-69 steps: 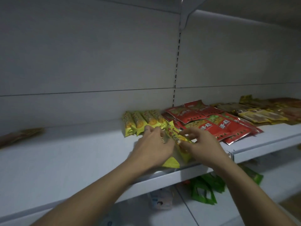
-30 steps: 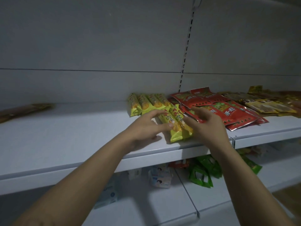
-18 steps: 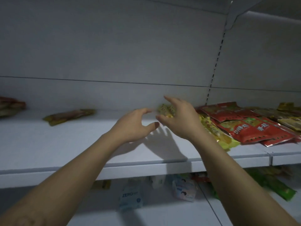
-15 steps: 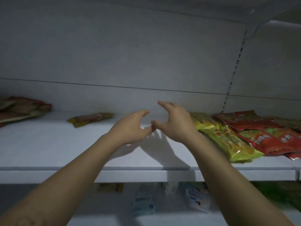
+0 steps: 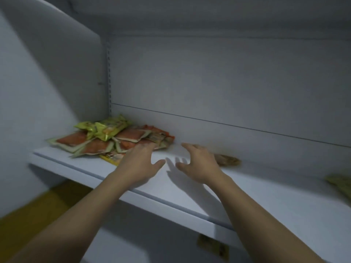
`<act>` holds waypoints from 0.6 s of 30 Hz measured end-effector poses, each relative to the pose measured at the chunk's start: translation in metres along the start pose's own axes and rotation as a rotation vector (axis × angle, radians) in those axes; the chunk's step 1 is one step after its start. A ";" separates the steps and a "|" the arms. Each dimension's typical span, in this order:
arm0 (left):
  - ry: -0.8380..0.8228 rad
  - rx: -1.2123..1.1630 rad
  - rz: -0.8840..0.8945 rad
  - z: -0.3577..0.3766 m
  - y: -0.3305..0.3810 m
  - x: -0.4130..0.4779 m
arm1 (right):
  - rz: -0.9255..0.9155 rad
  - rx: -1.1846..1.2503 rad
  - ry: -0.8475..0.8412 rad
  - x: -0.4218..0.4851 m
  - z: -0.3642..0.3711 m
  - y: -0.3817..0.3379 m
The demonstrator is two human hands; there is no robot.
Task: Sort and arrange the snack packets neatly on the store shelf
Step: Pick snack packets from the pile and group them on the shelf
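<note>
A loose heap of orange snack packets (image 5: 98,144) lies at the left end of the white shelf (image 5: 266,196), with yellow-green packets (image 5: 108,128) on top. My left hand (image 5: 139,164) hovers open at the heap's right edge, fingertips just reaching the nearest packet. My right hand (image 5: 199,164) is open too, fingers spread, above bare shelf. A single brownish packet (image 5: 228,160) lies just behind and right of my right hand. Neither hand holds anything.
The shelf's white side wall (image 5: 47,92) closes off the left end, and the back panel (image 5: 228,92) stands close behind. Another greenish packet (image 5: 341,184) shows blurred at the right edge. A yellowish floor (image 5: 38,209) appears below left.
The view and both hands have swung left along the shelf, away from the yellow and red packets, to the heap at the left end. Both hands stay open and hold nothing.
</note>
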State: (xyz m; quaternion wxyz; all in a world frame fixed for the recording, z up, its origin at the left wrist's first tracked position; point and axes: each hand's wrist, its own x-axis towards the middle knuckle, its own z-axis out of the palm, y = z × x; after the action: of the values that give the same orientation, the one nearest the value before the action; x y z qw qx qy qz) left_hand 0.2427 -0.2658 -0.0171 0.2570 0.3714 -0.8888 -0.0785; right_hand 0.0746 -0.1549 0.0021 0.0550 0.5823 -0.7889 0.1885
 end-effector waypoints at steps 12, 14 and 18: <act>0.264 0.079 -0.177 -0.051 -0.142 0.015 | -0.145 0.093 0.056 0.107 0.075 -0.147; 0.257 0.122 -0.205 -0.055 -0.151 0.028 | -0.155 0.125 0.116 0.116 0.084 -0.150; 0.201 0.242 -0.247 -0.052 -0.163 0.058 | -0.172 0.208 0.204 0.123 0.096 -0.144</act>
State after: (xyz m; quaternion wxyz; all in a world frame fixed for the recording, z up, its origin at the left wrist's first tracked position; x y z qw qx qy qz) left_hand 0.3362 -0.4201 -0.0032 0.2862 0.5116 -0.8094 0.0354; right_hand 0.1839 -0.3357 -0.0149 0.0898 0.6280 -0.7028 0.3219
